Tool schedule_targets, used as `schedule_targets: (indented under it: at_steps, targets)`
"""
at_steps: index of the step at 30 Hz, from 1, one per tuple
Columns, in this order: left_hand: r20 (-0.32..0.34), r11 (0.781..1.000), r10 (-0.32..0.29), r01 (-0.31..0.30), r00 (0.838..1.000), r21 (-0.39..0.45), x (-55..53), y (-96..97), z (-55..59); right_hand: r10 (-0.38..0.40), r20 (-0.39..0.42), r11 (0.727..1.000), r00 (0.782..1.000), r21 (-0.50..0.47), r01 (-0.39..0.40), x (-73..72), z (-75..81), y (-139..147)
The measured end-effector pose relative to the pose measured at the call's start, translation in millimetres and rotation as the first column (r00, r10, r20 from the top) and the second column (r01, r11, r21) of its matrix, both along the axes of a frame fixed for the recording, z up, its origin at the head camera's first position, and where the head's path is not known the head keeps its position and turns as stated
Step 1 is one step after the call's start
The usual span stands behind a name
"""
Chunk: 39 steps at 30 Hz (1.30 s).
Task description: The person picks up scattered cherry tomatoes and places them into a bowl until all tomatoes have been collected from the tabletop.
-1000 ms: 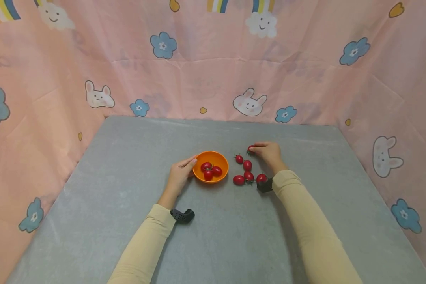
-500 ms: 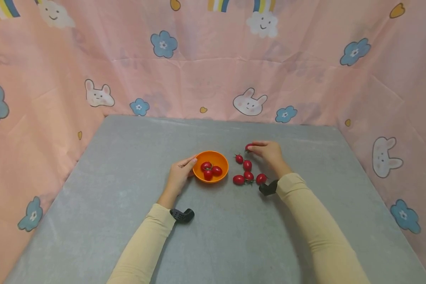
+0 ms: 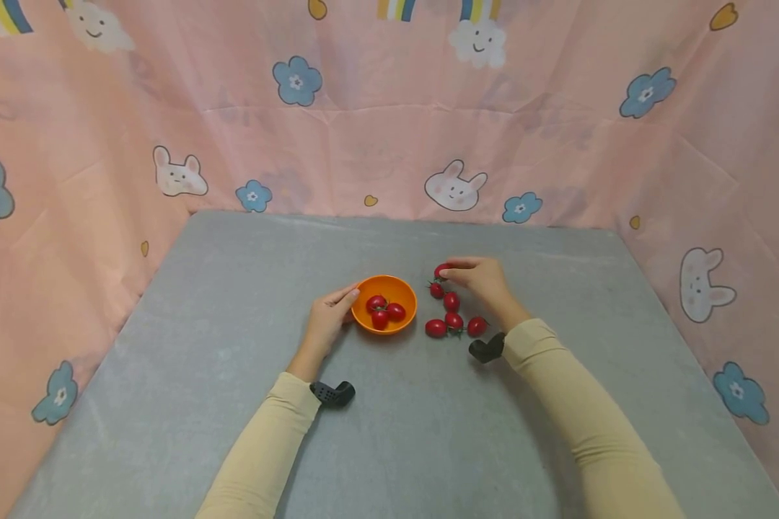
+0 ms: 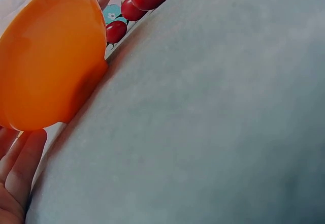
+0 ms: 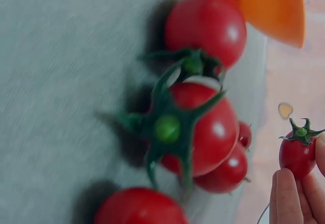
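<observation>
An orange bowl (image 3: 399,290) stands left of centre on the grey tabletop, with three red cherry tomatoes (image 3: 379,318) inside. My left hand (image 3: 325,324) holds the bowl's left side, thumb on the rim; in the left wrist view its fingers (image 4: 24,165) lie against the bowl's outside. My right hand (image 3: 487,282) pinches a cherry tomato (image 5: 296,158) with a green stem top between thumb and fingers, right of the bowl and beyond the loose ones. Several loose cherry tomatoes (image 3: 451,302) lie right of the bowl, below the right hand.
The grey table (image 3: 389,447) reaches back to a pink patterned cloth (image 3: 363,144) that hangs behind and at both sides. A black wrist camera (image 3: 334,394) sits on the left wrist, another black wrist camera (image 3: 487,348) on the right, close to the nearest loose tomatoes.
My right hand has moved a little left with the pinched cherry tomato, toward the bowl. The left hand and the bowl have stayed where they were.
</observation>
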<state>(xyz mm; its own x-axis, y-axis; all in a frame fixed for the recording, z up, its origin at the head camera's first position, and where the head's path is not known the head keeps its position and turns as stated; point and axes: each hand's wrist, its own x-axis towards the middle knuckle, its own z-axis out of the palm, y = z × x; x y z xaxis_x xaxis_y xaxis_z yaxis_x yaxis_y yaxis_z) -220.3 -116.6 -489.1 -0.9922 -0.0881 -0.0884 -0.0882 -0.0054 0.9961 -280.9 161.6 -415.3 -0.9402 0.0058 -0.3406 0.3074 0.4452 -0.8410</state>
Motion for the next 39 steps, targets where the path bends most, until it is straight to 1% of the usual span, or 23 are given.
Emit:
schedule_targets:
  at_steps: [7,14,19,24,29,31,35,39]
  targets:
    - [-0.001,1.000,-0.001,0.001,1.000,0.000,0.2,-0.6,-0.4,0.051,-0.011,0.998,0.999,0.028,-0.051,4.9,7.1,-13]
    - [-0.002,1.000,-0.007,0.007,1.000,-0.001,-0.1,-1.2,-1.4,0.076,-0.019,0.996,0.997,0.054,-0.075,8.2,13.3,-26]
    - [-0.001,1.000,-0.012,0.012,1.000,0.001,-0.3,-2.0,-1.4,0.084,-0.022,0.995,0.996,0.047,-0.083,10.0,16.7,-33]
    - [0.002,1.000,-0.024,0.024,1.000,0.009,-0.8,-2.9,-0.8,0.094,-0.019,0.995,0.995,0.024,-0.094,11.9,16.1,-40]
    - [0.024,0.999,-0.041,0.040,0.999,0.003,9.7,-1.6,21.6,0.101,-0.010,0.995,0.995,-0.009,-0.101,14.5,15.2,-47]
    - [0.023,0.999,-0.044,0.044,0.999,0.005,14.2,-1.2,30.2,0.105,-0.004,0.994,0.994,-0.026,-0.105,15.1,14.6,-49]
    - [0.020,0.999,-0.049,0.049,0.999,0.015,14.3,-1.9,30.6,0.118,-0.004,0.992,0.993,-0.052,-0.118,15.8,13.3,-54]
    - [0.022,0.998,-0.054,0.054,0.998,0.012,14.1,-2.0,31.1,0.128,-0.021,0.990,0.992,-0.049,-0.129,17.6,12.6,-60]
